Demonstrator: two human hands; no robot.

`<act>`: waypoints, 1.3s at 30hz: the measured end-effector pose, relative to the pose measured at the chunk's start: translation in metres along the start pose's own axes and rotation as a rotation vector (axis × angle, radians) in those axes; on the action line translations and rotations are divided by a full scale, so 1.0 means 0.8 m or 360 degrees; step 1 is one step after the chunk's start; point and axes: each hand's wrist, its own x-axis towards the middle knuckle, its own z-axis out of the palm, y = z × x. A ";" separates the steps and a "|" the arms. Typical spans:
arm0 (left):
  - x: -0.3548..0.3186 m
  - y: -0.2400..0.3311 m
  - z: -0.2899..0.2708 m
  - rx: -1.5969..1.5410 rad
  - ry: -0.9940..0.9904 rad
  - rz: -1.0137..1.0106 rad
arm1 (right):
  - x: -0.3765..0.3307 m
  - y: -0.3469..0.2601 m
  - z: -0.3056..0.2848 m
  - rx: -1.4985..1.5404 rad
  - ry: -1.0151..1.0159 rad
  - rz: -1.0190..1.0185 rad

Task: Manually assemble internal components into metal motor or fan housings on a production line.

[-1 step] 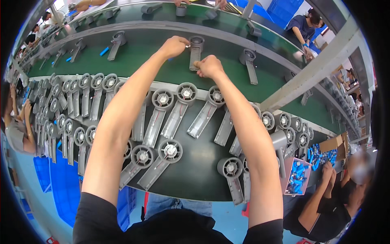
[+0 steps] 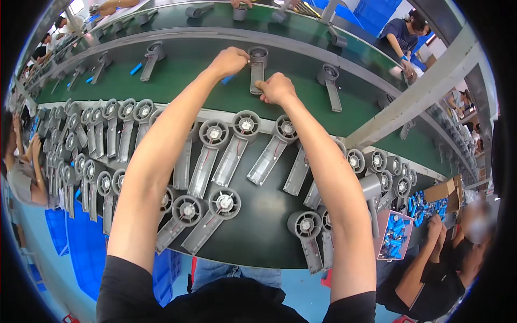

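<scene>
A grey handheld fan housing (image 2: 257,78), with a round head and an open handle, lies on the far green conveyor belt between my hands. My left hand (image 2: 230,61) is closed in a pinch at the left edge of its round head; what is in the fingertips is too small to make out. My right hand (image 2: 278,89) grips the lower end of the handle, thumb on its face. Below my left hand, a blue cylindrical cell (image 2: 227,79) lies on the belt, partly covered. Another fan housing (image 2: 330,81) lies on the belt to the right.
Many fan housings (image 2: 223,202) lie on the dark near table (image 2: 269,215), beneath and beside my forearms. A pink box of blue cells (image 2: 395,237) stands at the right, near a co-worker. A slanted metal post (image 2: 409,102) crosses the right side. Co-workers sit on several sides.
My hands hold nearly the same place. The fan housing between them sits slightly further left, and more of the blue cell shows beneath my left hand.
</scene>
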 end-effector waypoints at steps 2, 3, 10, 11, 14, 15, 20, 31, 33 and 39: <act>-0.007 0.037 -0.006 0.0309 0.0066 0.0007 | -0.056 -0.036 -0.027 -0.0565 0.0277 -0.0079; -0.005 0.061 -0.007 0.0621 0.0159 0.0030 | -0.077 -0.039 -0.042 -0.0567 0.0276 -0.0050; 0.074 0.138 0.130 0.0237 0.0017 0.0669 | -0.302 -0.016 -0.175 -0.0646 0.0208 -0.0130; 0.089 0.130 0.153 0.0431 -0.0030 0.0603 | -0.336 -0.009 -0.188 -0.0666 0.0253 -0.0053; 0.095 0.147 0.187 0.0243 -0.0384 0.0570 | -0.431 0.040 -0.233 -0.0182 0.0633 0.0403; 0.097 0.147 0.194 0.0309 -0.0336 0.0518 | -0.456 0.059 -0.245 -0.0085 0.0803 0.0526; 0.075 0.166 0.153 0.0243 0.0266 0.0497 | -0.561 0.193 -0.258 -0.0119 0.1242 0.0666; -0.316 0.261 -0.068 -0.0017 -0.0018 0.0761 | -0.576 0.272 -0.224 -0.0154 0.1121 0.0158; -0.386 0.259 -0.066 0.0031 -0.0094 0.0629 | -0.585 0.270 -0.224 0.0073 0.1349 0.0106; -0.464 0.228 -0.008 -0.0075 -0.0158 0.0345 | -0.595 0.222 -0.218 0.0483 0.1664 -0.0268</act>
